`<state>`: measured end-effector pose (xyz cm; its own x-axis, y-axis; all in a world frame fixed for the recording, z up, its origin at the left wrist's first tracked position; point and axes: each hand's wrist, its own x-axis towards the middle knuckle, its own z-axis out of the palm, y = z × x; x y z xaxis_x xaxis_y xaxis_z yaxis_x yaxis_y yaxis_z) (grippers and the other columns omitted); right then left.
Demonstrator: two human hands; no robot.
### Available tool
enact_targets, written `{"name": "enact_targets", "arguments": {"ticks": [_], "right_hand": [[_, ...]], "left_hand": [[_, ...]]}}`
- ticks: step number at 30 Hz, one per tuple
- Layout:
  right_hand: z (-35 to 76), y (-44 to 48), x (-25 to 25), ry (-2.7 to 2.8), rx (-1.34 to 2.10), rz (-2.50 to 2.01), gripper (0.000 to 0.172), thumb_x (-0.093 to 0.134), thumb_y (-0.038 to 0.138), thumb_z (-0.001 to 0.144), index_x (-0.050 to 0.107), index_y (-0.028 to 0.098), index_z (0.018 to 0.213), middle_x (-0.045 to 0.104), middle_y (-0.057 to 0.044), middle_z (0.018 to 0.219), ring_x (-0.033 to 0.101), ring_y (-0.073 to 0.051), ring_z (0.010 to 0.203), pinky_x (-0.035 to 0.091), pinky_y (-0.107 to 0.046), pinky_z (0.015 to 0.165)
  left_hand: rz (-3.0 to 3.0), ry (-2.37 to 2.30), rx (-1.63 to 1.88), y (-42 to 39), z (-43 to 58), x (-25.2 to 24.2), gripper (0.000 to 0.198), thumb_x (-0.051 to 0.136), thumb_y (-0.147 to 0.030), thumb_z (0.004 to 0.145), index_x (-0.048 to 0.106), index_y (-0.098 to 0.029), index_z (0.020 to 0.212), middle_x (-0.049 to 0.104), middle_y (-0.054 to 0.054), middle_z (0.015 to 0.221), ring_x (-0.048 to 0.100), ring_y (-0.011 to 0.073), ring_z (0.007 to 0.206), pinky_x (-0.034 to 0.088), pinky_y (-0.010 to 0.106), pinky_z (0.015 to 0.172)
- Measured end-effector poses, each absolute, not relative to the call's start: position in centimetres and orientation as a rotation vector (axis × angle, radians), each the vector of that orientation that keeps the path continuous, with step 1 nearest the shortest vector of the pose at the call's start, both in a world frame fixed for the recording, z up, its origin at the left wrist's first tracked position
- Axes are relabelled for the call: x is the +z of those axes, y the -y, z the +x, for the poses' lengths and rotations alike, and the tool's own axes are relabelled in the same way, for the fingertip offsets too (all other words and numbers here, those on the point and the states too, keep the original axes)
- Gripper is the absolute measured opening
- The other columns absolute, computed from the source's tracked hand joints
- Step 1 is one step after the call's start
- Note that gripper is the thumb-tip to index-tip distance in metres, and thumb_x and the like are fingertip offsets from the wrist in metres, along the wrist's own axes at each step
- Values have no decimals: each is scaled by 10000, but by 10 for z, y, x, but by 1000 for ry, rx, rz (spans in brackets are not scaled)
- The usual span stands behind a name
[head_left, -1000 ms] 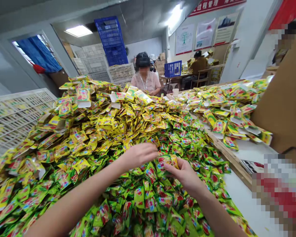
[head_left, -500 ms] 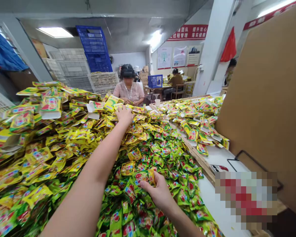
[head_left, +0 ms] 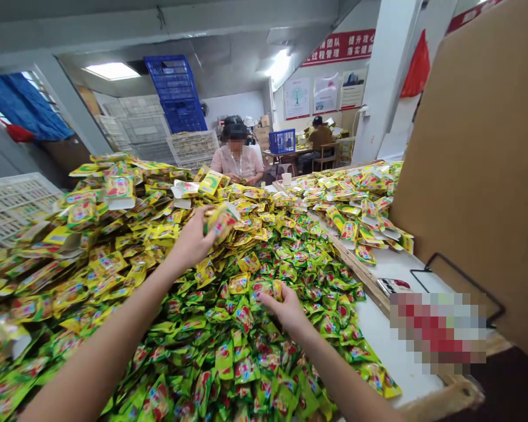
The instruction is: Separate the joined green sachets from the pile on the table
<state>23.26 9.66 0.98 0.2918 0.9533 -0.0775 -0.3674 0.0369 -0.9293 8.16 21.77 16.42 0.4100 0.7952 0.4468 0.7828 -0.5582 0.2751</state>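
Note:
Above the heap, my left hand [head_left: 192, 239] grips a small yellow carton [head_left: 223, 221], slightly blurred, with a white flap at its upper end. My right hand [head_left: 289, 309] is lower and to the right, its thumb and fingers closed on small snack packets [head_left: 264, 289], green with a yellow one at the finger side. Beneath both hands spreads a deep pile of green packets [head_left: 229, 357]. Yellow packets [head_left: 112, 264] lie to its left and behind. The undersides of the held packets are hidden.
More yellow cartons [head_left: 118, 187] are heaped at the back left, others [head_left: 369, 211] right of a wooden strip [head_left: 354, 264]. A large cardboard sheet [head_left: 475, 176] stands at right beside a black wire frame [head_left: 466, 281]. A person [head_left: 236, 158] sits across the table.
My left hand has come back from the far cartons toward me, now carrying a yellow carton. The right hand keeps its packets and has barely moved. The view has shifted slightly.

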Motion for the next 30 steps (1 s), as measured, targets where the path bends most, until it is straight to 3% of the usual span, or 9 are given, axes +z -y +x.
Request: {"name": "enact_targets", "arguments": {"ticks": [3,6,8,11,13,17,24,28,30], "right_hand": [[240,-89,23,725,1263,-965,510,814,539,455,626,203,791,707,-6,787,673,-192,734,549,-313,664],[242,-77,37,834,1396,-834,481,837,470,486,652,206,842,728,-9,828,685,-185,741,560,-304,667],[238,-67,42,932,1387,-826,436,834,420,536,665,199,871,740,-22,866,690,-193,776,560,-322,727],[229,-52,44,1064,1229,-942,395,795,406,618,667,186,920,743,-48,917,686,-221,842,540,-363,819],[227,-42,45,1139,1150,-1005,384,759,410,668,654,182,958,738,-63,941,682,-235,865,535,-376,830],[234,-27,53,1065,836,-1127,338,718,415,711,621,193,947,731,-72,906,683,-224,816,548,-340,750],[238,-24,73,1560,385,-1351,128,626,255,760,668,193,864,688,-47,798,618,-178,704,487,-293,647],[243,-31,75,1779,560,-1494,66,635,240,721,677,190,707,627,4,612,562,-151,586,428,-261,541],[245,-36,72,1662,734,-1459,116,670,275,699,671,196,784,656,3,667,601,-166,642,457,-268,571]], "left_hand": [[2420,-1183,815,-164,53,125,477,433,-275,840,382,-171,1303,590,93,1115,593,221,959,473,398,871],[2230,-1093,804,-118,45,87,446,411,-285,865,388,-193,1300,589,94,1123,618,193,846,511,359,769],[2217,-1021,841,-97,48,69,464,442,-278,852,391,-201,1307,573,106,1185,608,214,962,499,369,833],[2330,-1054,891,-80,58,49,709,619,-302,721,329,-187,1357,520,137,1284,511,283,1173,421,436,980],[2350,-1181,928,-77,65,38,773,660,-269,652,322,-174,1341,537,145,1256,534,295,1146,442,445,957],[2315,-1384,1030,-77,72,20,568,611,-204,636,426,-190,1173,628,98,1068,629,271,971,519,398,818],[2441,-1124,1256,-73,62,3,530,581,-202,640,424,-198,1145,640,67,980,650,225,855,536,331,728],[2530,-1041,1190,-73,55,-2,529,571,-166,633,437,-200,1144,637,59,941,639,223,831,533,331,710],[2553,-1058,1166,-73,54,-3,554,575,-163,636,431,-195,1170,634,64,948,636,231,830,534,340,704]]}}
